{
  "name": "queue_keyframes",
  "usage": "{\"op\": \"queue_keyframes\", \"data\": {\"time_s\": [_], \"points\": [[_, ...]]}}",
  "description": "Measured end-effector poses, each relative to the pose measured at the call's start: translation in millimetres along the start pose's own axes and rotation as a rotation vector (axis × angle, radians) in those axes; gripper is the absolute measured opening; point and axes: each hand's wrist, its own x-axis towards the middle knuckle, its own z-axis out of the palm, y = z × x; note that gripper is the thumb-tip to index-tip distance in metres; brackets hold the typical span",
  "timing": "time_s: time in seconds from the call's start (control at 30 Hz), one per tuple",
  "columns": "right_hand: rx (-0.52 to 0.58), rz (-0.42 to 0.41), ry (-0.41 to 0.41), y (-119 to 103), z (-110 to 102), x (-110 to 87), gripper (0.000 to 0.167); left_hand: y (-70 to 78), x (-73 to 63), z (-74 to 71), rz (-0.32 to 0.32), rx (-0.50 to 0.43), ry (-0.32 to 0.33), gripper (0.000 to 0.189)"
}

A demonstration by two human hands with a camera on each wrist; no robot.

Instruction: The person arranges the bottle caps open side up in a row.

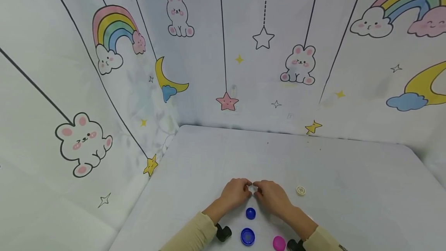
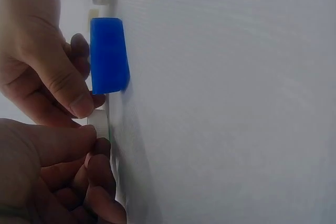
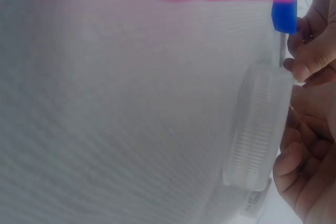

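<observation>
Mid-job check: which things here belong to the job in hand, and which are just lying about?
In the job: small white cap, held between the left hand and right hand.

Lying about, apparently untouched: small blue cap, large blue cap, pink cap, cream disc, clear ribbed cap.
</observation>
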Motion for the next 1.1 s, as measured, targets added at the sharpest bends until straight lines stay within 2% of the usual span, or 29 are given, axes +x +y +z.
{"op": "queue_keyframes", "data": {"time_s": [0.23,0.57,0.73,0.9,1.1], "points": [[-0.027,-0.009,0.002,-1,3,-0.2,0.028,-4.6,0.9,5.0,0.004,-0.009,0.015,0.024],[-0.015,-0.008,0.0,-3,0,-1.9,0.034,-4.9,0.6,4.5,0.003,-0.029,0.025,0.029],[-0.009,0.013,0.026,-4,-8,-3.7,0.037,-4.1,1.5,3.8,0.007,-0.001,0.05,0.033],[0.002,0.037,0.032,-4,-19,-3.6,0.032,-1.7,4.9,4.3,-0.002,0.02,0.071,0.03],[0.006,0.057,0.043,-1,-30,-4.4,0.026,8.2,7.5,-0.2,0.02,0.037,0.079,0.027]]}}
